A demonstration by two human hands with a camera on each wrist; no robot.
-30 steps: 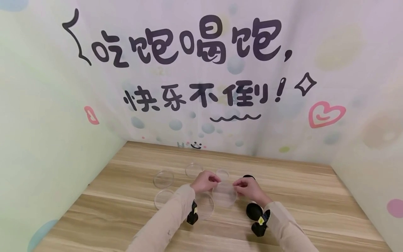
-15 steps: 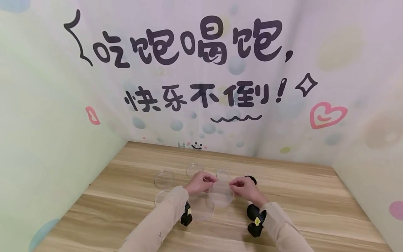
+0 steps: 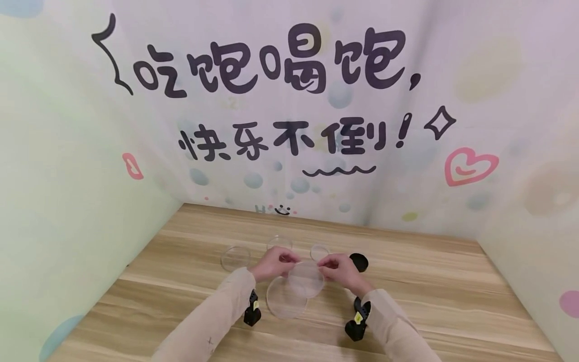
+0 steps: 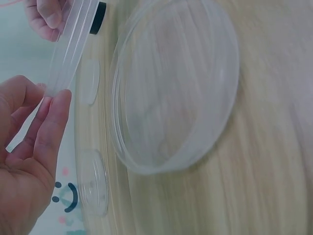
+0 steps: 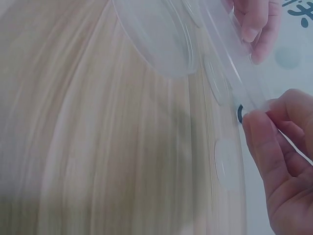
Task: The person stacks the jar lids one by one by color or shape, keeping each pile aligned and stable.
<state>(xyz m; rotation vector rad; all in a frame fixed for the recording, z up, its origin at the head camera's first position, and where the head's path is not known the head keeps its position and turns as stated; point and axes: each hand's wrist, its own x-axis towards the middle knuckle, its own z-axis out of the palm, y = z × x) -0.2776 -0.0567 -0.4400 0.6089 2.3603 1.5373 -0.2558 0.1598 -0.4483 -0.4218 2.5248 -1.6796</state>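
Left arm [image 3: 205, 319] and right arm [image 3: 402, 327] stretched forward, left fingers [image 4: 54, 122] pinching, right fingers [image 5: 264, 142] pinching nearby

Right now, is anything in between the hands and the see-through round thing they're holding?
No, nothing visible: the left hand and right hand pinch the held dish directly by its edge. The bigger dish rests on the table.

long beige sleeves [image 3: 203, 317] | black wrist cameras [image 3: 252, 317] | yellow labels [image 3: 359, 318]
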